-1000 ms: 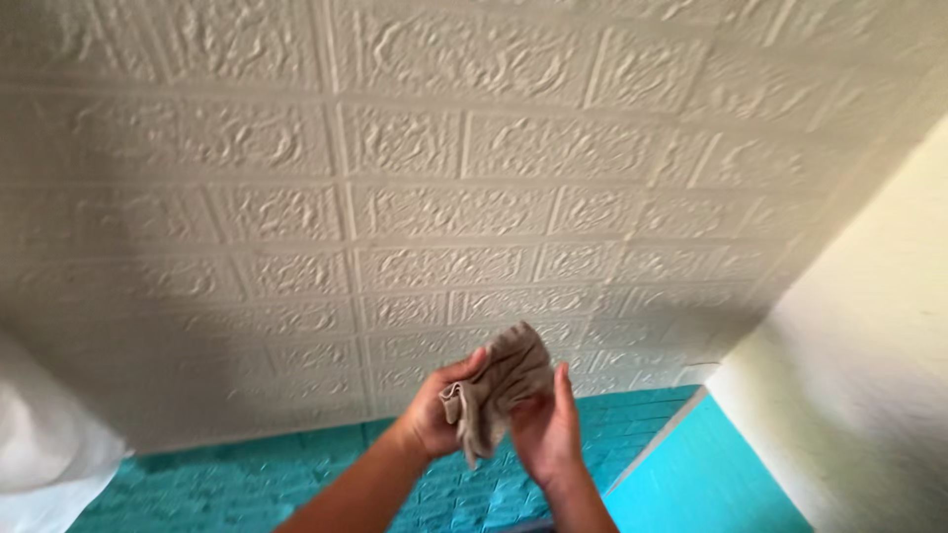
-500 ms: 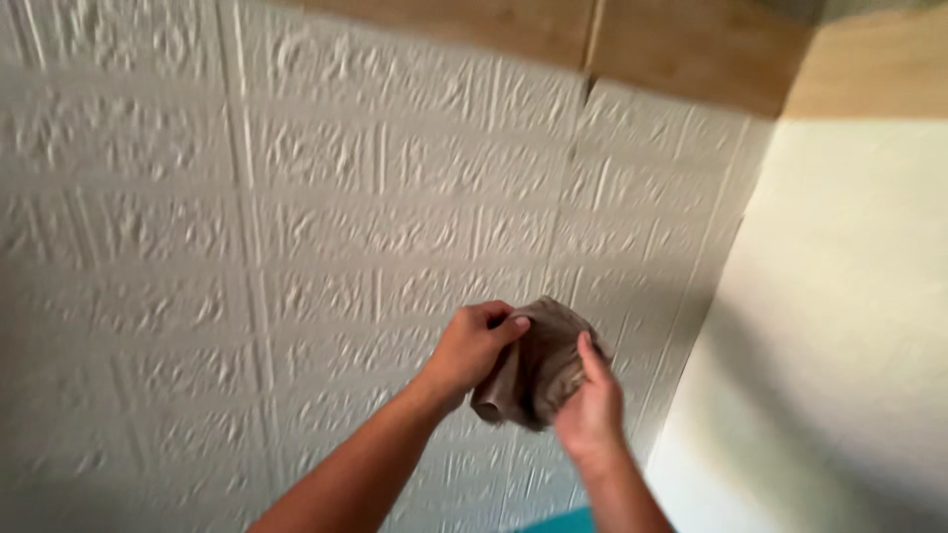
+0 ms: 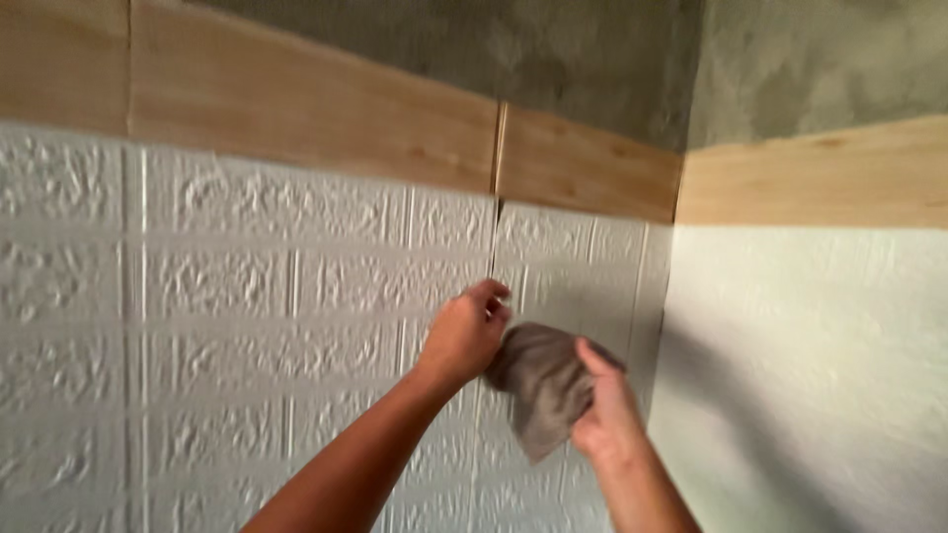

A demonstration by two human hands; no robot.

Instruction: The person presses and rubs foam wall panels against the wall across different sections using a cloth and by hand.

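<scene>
Both my hands are raised in front of a white embossed wall panel (image 3: 247,296). A crumpled grey-brown cloth (image 3: 538,385) hangs between them. My right hand (image 3: 607,419) grips the cloth from the right side, fingers wrapped over it. My left hand (image 3: 464,336) pinches its upper left edge, close to a vertical seam between two panels (image 3: 491,266). The cloth's lower corner dangles free.
A light wooden trim strip (image 3: 326,123) runs along the top of the panels and continues on the right wall (image 3: 820,183). Above it is bare grey plaster (image 3: 553,49). The right wall (image 3: 820,365) is plain white and meets the panelled wall at a corner.
The view has tilted upward: the teal lower panels dropped out of sight and the wooden trim and grey plaster came in. Both hands stay on the cloth, now raised nearer the seam.
</scene>
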